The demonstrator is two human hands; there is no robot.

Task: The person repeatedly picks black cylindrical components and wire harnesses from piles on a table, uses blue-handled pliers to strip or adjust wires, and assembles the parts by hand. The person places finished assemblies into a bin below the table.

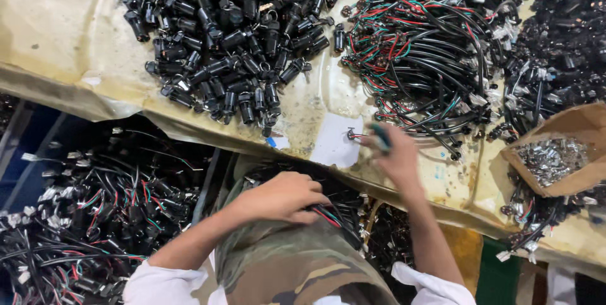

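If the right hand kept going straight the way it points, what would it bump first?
Probably the small metal part with red wire on the white paper, just past the right hand. Depth is unclear.

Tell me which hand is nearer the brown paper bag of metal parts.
Right. The right hand is on the table, left of the paper bag; the left hand rests farther left, on wires over the lap.

The left hand (284, 196) rests low, palm down, with its fingers (314, 202) curled in. The left arm is bare and bent across the lap. The right hand (394, 153) reaches forward and looks blurry. Its arm is bare and stretched out straight.
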